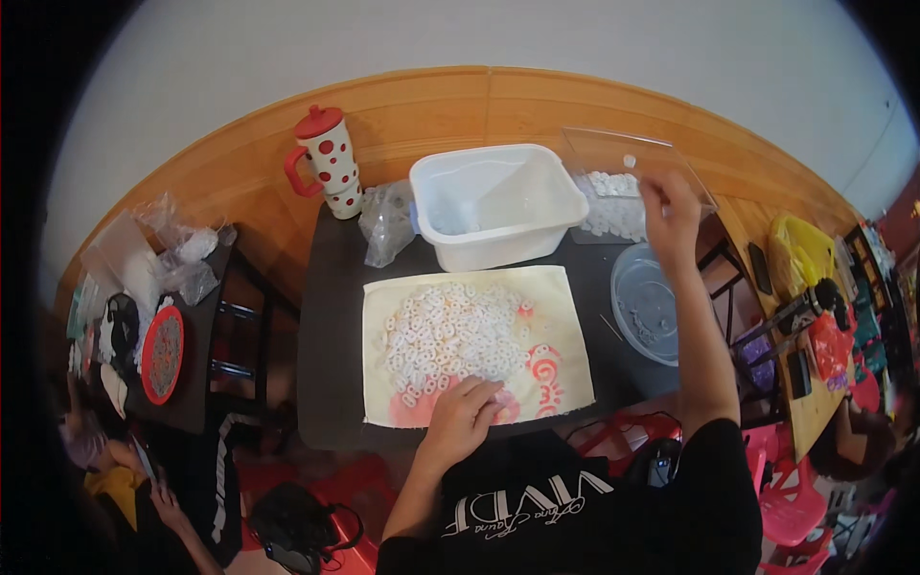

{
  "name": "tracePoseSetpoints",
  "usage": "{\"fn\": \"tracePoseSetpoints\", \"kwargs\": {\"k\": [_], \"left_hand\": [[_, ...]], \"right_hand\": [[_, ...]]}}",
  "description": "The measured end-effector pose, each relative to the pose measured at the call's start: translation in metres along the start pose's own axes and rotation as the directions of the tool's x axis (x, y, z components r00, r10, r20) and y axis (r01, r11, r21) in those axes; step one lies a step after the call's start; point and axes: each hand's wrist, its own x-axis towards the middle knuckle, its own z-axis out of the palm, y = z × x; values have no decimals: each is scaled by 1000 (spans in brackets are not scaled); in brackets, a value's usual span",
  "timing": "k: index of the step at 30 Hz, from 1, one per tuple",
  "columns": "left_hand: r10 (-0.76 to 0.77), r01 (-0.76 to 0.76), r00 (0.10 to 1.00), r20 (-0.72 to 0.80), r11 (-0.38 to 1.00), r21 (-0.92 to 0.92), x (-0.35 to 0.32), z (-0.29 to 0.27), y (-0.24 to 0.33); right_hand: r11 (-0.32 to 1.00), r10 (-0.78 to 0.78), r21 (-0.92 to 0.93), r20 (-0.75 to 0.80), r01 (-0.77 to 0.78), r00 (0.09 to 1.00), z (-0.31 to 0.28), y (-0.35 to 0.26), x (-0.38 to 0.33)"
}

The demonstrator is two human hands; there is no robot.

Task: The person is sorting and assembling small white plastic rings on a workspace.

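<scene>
Many white looped pieces [446, 331] lie on our towel [565, 316], likely to curb scattering, left hand [460, 422] at its near edge, right hand [674, 211] aloft, finger grips unclear.

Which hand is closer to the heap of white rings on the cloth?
Left. The left hand is at the near edge of the heap; the right hand is farther off, to the right, by the clear box.
</scene>
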Motion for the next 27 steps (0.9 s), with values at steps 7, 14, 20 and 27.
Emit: {"fn": "tracePoseSetpoints", "kwargs": {"k": [7, 14, 20, 27], "left_hand": [[10, -10, 1000, 3, 1000, 9, 0, -3, 1], [-17, 17, 1000, 3, 1000, 19, -1, -1, 1], [11, -12, 1000, -11, 999, -29, 0, 0, -1], [-83, 67, 986, -145, 991, -114, 8, 13, 14]], "right_hand": [[950, -194, 313, 640, -22, 743, 22, -79, -136], [977, -214, 157, 619, 148, 756, 38, -102, -156], [980, -200, 113, 618, 166, 760, 44, -94, -171], [972, -236, 137, 595, 192, 768, 39, -103, -179]]}}
